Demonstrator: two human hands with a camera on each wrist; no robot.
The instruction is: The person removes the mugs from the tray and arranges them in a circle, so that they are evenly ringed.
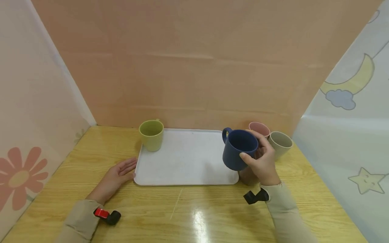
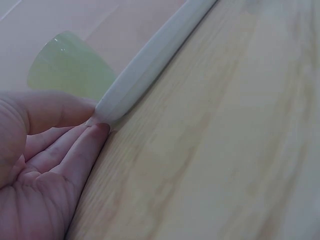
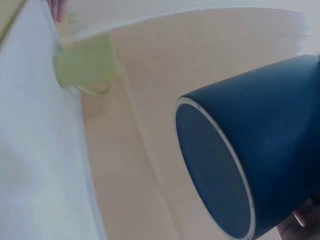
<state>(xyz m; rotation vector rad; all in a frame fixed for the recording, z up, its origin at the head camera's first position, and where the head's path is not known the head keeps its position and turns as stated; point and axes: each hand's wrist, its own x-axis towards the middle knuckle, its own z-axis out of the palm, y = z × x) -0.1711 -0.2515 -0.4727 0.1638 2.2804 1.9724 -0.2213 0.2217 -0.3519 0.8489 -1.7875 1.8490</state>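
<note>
My right hand (image 1: 262,160) grips a dark blue mug (image 1: 235,155) by its side, thumb at the near rim and fingers around the far side. The mug is held above the right end of a white tray (image 1: 185,162), its handle pointing left; the right wrist view shows its pale-ringed base (image 3: 215,170). At the tray's left edge, my left hand (image 1: 117,175) pinches the rim between thumb and fingers, as the left wrist view shows up close. A yellow-green mug (image 1: 152,136) stands upright on the tray's back left corner.
Right of the tray stand a pink cup (image 1: 259,128) and a grey-beige cup (image 1: 280,143), partly behind my right hand. Below that hand, a brownish cup (image 1: 249,177) is mostly hidden. An orange-brown backdrop (image 1: 188,84) rises behind the wooden table (image 1: 152,212), with patterned panels on both sides.
</note>
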